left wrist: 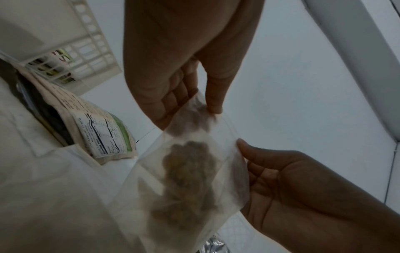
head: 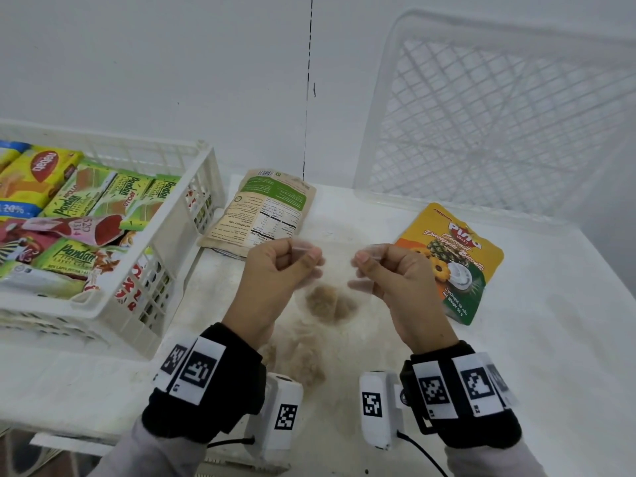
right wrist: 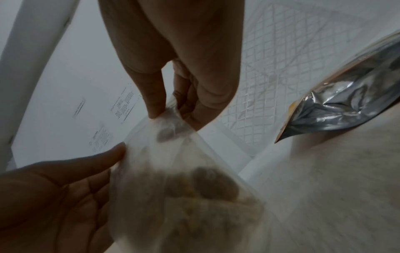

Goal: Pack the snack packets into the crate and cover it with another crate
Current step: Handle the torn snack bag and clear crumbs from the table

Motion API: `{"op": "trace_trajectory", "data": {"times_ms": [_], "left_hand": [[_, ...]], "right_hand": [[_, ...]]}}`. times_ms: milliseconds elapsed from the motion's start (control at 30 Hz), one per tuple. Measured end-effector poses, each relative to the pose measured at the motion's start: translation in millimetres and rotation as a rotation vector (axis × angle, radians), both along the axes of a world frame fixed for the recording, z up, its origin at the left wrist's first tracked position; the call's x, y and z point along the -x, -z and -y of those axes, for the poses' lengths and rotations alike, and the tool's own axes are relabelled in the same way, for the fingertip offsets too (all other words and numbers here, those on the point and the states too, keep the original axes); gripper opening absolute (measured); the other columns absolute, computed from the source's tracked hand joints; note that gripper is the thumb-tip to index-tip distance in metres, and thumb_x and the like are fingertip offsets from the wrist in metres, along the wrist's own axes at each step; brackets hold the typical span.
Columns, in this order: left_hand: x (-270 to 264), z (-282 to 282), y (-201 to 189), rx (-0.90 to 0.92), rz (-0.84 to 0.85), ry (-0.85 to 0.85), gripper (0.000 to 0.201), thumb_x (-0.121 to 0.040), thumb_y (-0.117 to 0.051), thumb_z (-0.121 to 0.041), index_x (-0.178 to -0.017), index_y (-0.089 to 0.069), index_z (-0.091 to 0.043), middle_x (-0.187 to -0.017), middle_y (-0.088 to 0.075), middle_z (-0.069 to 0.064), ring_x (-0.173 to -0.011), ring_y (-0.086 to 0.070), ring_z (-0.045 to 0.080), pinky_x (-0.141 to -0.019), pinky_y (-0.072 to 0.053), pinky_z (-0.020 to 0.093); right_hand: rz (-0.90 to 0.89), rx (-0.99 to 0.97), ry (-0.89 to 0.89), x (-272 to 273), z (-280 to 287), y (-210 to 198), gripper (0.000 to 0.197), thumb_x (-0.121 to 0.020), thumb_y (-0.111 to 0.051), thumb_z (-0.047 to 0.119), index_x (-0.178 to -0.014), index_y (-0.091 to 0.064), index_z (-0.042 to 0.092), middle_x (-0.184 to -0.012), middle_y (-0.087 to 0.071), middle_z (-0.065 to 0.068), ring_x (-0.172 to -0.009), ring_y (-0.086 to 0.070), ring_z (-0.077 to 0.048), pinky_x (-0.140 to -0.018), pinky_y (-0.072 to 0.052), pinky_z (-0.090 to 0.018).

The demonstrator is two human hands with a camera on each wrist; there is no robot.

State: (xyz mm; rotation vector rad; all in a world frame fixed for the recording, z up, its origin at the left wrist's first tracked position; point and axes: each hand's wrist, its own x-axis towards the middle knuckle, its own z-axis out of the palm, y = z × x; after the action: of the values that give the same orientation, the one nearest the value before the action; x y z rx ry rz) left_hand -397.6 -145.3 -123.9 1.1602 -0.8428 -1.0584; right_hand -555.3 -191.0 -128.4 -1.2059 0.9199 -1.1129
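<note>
Clear, limp plastic, the snack bag [head: 328, 287] of brown crumbly pieces hangs above the table [head: 537, 321], right of the filled crate [head: 179, 215], its top corners pinched by the left hand [head: 275, 270] and right hand [head: 399, 273]; light, slippery and probably crushable, best carried by that upper edge.

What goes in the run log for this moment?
left hand: pinches clear bag | right hand: pinches clear bag | crate: part-filled
</note>
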Motion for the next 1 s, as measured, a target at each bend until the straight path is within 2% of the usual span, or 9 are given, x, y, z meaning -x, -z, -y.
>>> {"op": "trace_trajectory", "data": {"times_ms": [167,300,500,600,700,767,900,933,1000], "left_hand": [[1.9,-2.7,-3.9,0.036,0.046,0.033,0.008,-0.08,-0.066,-0.004,-0.077,-0.069,-0.011,-0.068,-0.072,0.002,-0.062,-0.066,0.01,-0.061,-0.054,0.018],[5.1,-4.7,-5.3,0.054,0.049,0.057,0.007,-0.079,-0.067,-0.002,-0.079,-0.071,-0.008,-0.069,-0.073,0.005,-0.062,-0.068,0.013,-0.06,-0.055,0.019],[7.5,-4.4,-3.1,0.032,0.037,0.014,0.006,-0.079,-0.066,-0.002,-0.082,-0.071,-0.002,-0.068,-0.072,0.006,-0.059,-0.065,0.013,-0.063,-0.053,0.021],[12.7,-5.7,-3.3,0.02,0.014,-0.007,0.01,-0.085,-0.061,-0.009,-0.084,-0.071,-0.007,-0.072,-0.073,0.006,-0.065,-0.068,0.013,-0.062,-0.053,0.021],[12.5,-5.7,-6.2,-0.052,-0.098,0.023,0.02,-0.092,-0.052,-0.017,-0.087,-0.07,-0.01,-0.077,-0.074,0.003,-0.071,-0.071,0.011,-0.057,-0.051,0.017],[11.1,-5.0,-9.1,-0.093,-0.184,0.072,0.024,-0.094,-0.049,-0.02,-0.09,-0.07,-0.011,-0.082,-0.074,0.005,-0.077,-0.071,0.013,-0.061,-0.054,0.02],[16.8,-3.4,-15.7,-0.093,-0.36,0.145,0.028,-0.095,-0.045,-0.021,-0.095,-0.068,-0.004,-0.087,-0.073,0.01,-0.08,-0.071,0.017,-0.071,-0.057,0.03],[18.1,-2.8,-17.7,-0.1,-0.413,0.157,0.029,-0.096,-0.044,-0.022,-0.097,-0.067,-0.003,-0.089,-0.073,0.01,-0.081,-0.072,0.018,-0.069,-0.058,0.032],[18.8,-1.0,-20.0,-0.145,-0.513,0.164,0.032,-0.096,-0.042,-0.025,-0.103,-0.064,-0.002,-0.096,-0.073,0.008,-0.086,-0.071,0.018,-0.065,-0.058,0.033]], "right_hand": [[0.029,-0.026,-0.068,2.1,-1.2,2.4,0.003,-0.078,-0.069,0.013,-0.076,-0.071,0.011,-0.072,-0.069,-0.002,-0.063,-0.061,-0.008,-0.057,-0.053,-0.022],[-0.018,0.019,-0.13,-1.6,-3.9,2.6,0.015,-0.069,-0.073,0.025,-0.077,-0.075,0.012,-0.068,-0.069,-0.003,-0.061,-0.058,-0.009,-0.054,-0.047,-0.019],[-0.016,0.081,-0.067,-3.1,-4.5,4.2,0.015,-0.075,-0.073,0.013,-0.077,-0.073,-0.001,-0.063,-0.064,-0.011,-0.059,-0.052,-0.015,-0.056,-0.043,-0.022],[0.013,0.044,-0.051,-3.2,-4.1,1.6,0.022,-0.074,-0.072,0.017,-0.085,-0.074,-0.003,-0.073,-0.072,-0.01,-0.066,-0.061,-0.016,-0.065,-0.051,-0.026],[0.047,-0.059,-0.101,3.9,-2.0,0.4,0.036,-0.083,-0.06,0.028,-0.1,-0.071,-0.002,-0.097,-0.072,-0.018,-0.088,-0.068,-0.024,-0.084,-0.054,-0.039],[0.056,-0.09,-0.137,8.2,-3.6,0.3,0.04,-0.089,-0.05,0.031,-0.106,-0.068,-0.001,-0.105,-0.07,-0.018,-0.097,-0.068,-0.028,-0.084,-0.055,-0.039],[0.058,-0.117,-0.125,13.6,-6.1,-2.2,0.046,-0.092,-0.046,0.037,-0.114,-0.065,0.001,-0.111,-0.067,-0.021,-0.102,-0.064,-0.038,-0.087,-0.051,-0.047],[0.053,-0.12,-0.148,17.4,-5.6,-3.2,0.047,-0.091,-0.046,0.04,-0.114,-0.065,0.004,-0.11,-0.068,-0.019,-0.099,-0.065,-0.036,-0.084,-0.053,-0.045],[0.023,-0.118,-0.255,28.4,-6.4,-5.7,0.041,-0.086,-0.051,0.042,-0.113,-0.067,0.016,-0.102,-0.072,-0.007,-0.083,-0.069,-0.022,-0.065,-0.056,-0.031]]}}
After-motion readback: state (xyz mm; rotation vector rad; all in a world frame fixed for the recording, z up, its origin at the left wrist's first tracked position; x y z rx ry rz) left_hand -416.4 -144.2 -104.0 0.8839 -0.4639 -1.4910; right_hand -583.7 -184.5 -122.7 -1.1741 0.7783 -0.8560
